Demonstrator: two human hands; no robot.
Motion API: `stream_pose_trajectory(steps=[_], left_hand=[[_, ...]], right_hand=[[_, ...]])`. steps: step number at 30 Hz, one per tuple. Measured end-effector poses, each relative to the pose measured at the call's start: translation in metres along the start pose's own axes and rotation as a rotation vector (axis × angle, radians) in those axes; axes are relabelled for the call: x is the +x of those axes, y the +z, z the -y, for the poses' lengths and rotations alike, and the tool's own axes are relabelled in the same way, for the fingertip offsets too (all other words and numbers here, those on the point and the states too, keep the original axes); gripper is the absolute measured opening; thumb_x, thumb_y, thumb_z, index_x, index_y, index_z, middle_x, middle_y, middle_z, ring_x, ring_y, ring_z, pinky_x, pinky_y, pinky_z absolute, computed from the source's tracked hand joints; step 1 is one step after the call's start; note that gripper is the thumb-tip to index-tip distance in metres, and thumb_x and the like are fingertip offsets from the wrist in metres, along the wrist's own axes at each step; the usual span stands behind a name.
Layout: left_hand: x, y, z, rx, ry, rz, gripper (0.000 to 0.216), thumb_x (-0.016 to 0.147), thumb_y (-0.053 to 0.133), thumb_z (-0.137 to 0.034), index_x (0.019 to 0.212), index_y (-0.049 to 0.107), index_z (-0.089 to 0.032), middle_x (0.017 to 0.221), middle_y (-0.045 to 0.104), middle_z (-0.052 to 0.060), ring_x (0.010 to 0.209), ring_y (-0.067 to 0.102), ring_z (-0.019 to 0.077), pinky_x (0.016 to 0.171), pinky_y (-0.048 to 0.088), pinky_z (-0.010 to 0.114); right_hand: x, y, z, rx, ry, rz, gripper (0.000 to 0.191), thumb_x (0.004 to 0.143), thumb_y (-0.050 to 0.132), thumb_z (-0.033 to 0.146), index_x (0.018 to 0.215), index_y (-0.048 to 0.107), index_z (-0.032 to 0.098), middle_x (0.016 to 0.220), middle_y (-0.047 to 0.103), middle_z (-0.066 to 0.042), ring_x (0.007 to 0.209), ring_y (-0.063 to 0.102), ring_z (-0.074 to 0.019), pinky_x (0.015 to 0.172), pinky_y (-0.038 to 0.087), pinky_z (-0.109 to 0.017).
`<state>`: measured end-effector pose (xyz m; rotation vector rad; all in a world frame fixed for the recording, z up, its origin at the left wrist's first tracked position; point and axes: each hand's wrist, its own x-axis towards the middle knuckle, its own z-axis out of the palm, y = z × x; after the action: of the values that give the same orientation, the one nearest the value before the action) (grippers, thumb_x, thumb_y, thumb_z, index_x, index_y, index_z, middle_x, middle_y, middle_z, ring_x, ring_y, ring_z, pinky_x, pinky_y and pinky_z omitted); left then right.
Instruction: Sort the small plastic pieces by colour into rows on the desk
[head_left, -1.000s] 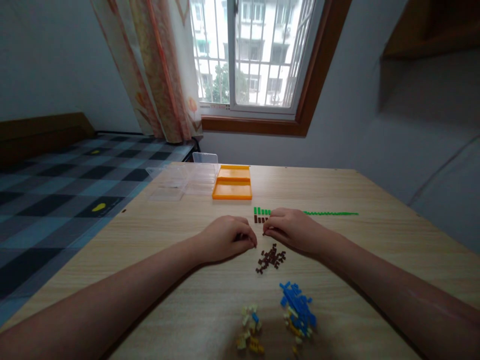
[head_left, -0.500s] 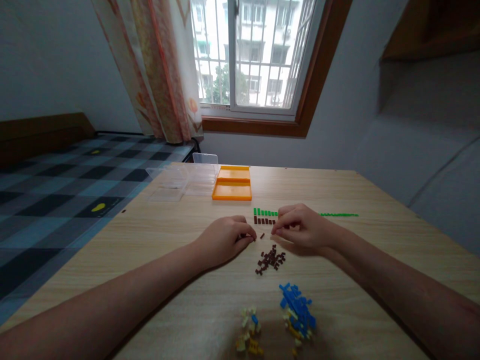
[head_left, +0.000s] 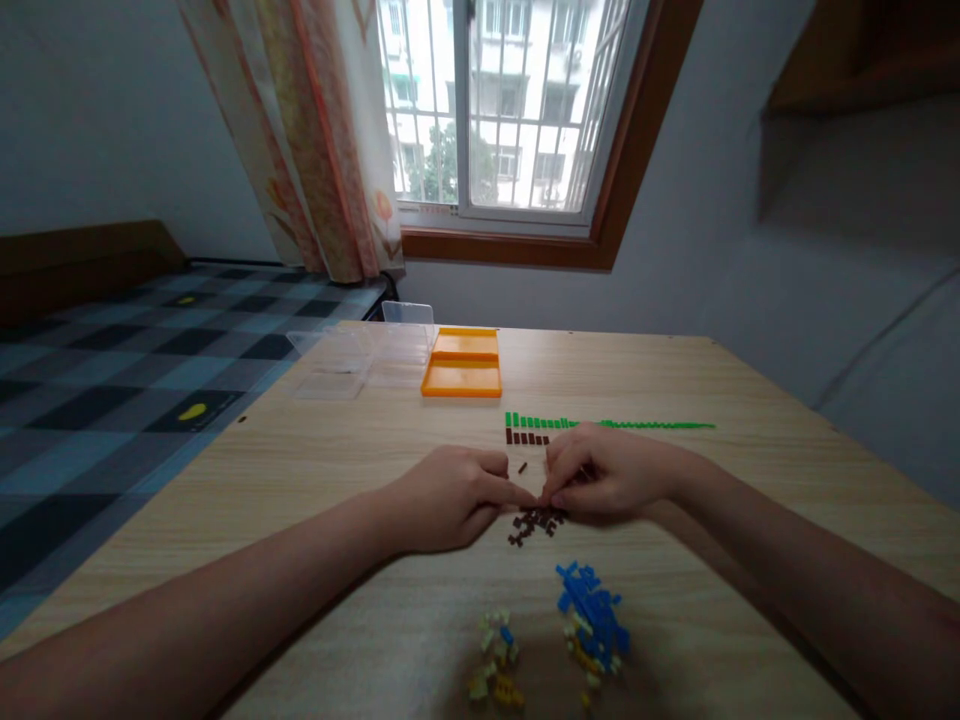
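My left hand (head_left: 459, 497) rests over the wood-grain table with its index finger stretched to the top edge of a pile of small dark brown blocks (head_left: 526, 526). Fingertips almost touching it, my right hand (head_left: 611, 472) pinches at the same edge; whatever is between those fingers is too small to make out. One brown block (head_left: 523, 468) lies alone just beyond the pile. Farther off runs a short row of brown blocks (head_left: 521, 438), its right end hidden behind my right hand. Behind that stretches a long line of green blocks (head_left: 660, 425).
A heap of blue pieces (head_left: 592, 605) lies nearer me, with pale and yellow pieces (head_left: 499, 680) to its left. An open orange case (head_left: 462, 378) and clear plastic boxes (head_left: 330, 375) stand at the far left of the table (head_left: 337, 620). A bed (head_left: 150, 350) adjoins the left side.
Both hands have moved nearer me, from beside the lone brown block to the brown pile. My left index finger has straightened, and the fingertips have come together.
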<state>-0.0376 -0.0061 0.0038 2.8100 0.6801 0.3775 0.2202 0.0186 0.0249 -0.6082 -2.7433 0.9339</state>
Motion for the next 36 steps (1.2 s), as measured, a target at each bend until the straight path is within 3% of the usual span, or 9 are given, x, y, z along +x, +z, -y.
stream_pose_trajectory(steps=[13,27,32,36], left_hand=[[-0.0017,0.0016,0.0021,-0.021,0.026,-0.035,0.035,0.087,0.054,-0.011,0.109,0.076,-0.028,0.085,0.064,0.003,0.071,0.062,0.0144,0.066,0.047,0.025],[-0.0008,-0.0005,-0.0051,0.034,0.095,-0.007,0.045,0.088,0.053,-0.011,0.122,0.072,-0.033,0.082,0.06,0.002,0.069,0.058,0.0146,0.063,0.046,0.026],[0.0,0.0003,-0.0055,0.036,0.067,0.001,0.045,0.088,0.053,-0.011,0.124,0.07,-0.03,0.084,0.062,0.002,0.07,0.06,0.0156,0.064,0.046,0.028],[0.0013,0.0012,-0.0052,0.099,0.057,0.025,0.043,0.09,0.054,-0.013,0.126,0.07,-0.032,0.084,0.062,0.002,0.071,0.06,0.0166,0.063,0.046,0.028]], right_hand=[[0.0002,-0.0033,-0.0001,0.049,-0.011,0.01,0.021,0.086,0.062,0.015,0.092,0.081,0.019,0.075,0.071,-0.003,0.073,0.061,-0.0133,0.066,0.047,-0.024],[0.0008,-0.0028,0.0007,0.041,-0.005,0.023,0.021,0.084,0.061,0.011,0.087,0.081,0.018,0.074,0.071,-0.003,0.07,0.061,-0.0125,0.063,0.047,-0.023],[0.001,-0.0028,0.001,0.004,0.021,-0.028,0.023,0.086,0.062,0.014,0.097,0.082,0.02,0.074,0.07,-0.003,0.069,0.06,-0.0126,0.062,0.046,-0.023],[0.0001,-0.0014,-0.0005,-0.044,0.005,-0.012,0.023,0.085,0.063,0.013,0.095,0.082,0.019,0.074,0.071,-0.003,0.07,0.061,-0.0125,0.064,0.046,-0.023]])
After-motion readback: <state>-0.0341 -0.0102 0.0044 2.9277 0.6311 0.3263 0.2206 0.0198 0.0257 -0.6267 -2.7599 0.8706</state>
